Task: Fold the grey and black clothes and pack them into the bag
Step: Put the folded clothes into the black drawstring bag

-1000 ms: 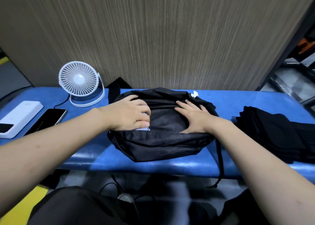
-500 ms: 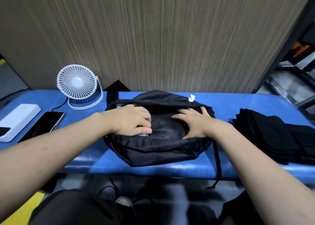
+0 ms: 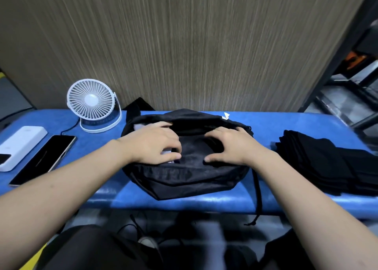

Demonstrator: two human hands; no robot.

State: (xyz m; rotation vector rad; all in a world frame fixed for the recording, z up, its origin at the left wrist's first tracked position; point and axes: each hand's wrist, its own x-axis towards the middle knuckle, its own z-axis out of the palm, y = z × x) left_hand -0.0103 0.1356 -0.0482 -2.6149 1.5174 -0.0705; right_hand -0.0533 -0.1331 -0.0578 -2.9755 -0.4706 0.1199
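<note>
A black drawstring bag (image 3: 184,179) lies open on the blue table (image 3: 204,203), its mouth facing up. My left hand (image 3: 151,145) is inside the left part of the mouth, fingers curled over a light grey garment (image 3: 167,152) that peeks out under them. My right hand (image 3: 233,147) is in the right part, fingers and thumb bent, clutching black cloth (image 3: 194,149) in the bag. A pile of black clothes (image 3: 319,163) lies on the table to the right, apart from the bag.
A white desk fan (image 3: 91,102) stands at the back left, with a phone (image 3: 45,159) and a white power bank (image 3: 20,145) left of it. The bag's cord (image 3: 258,198) hangs over the front edge. A wood-grain panel rises right behind the table.
My right hand, flat on the black cloth a second ago, now has its fingers curled into it. My left hand shifted slightly deeper over the grey garment. The bag's mouth has spread a little.
</note>
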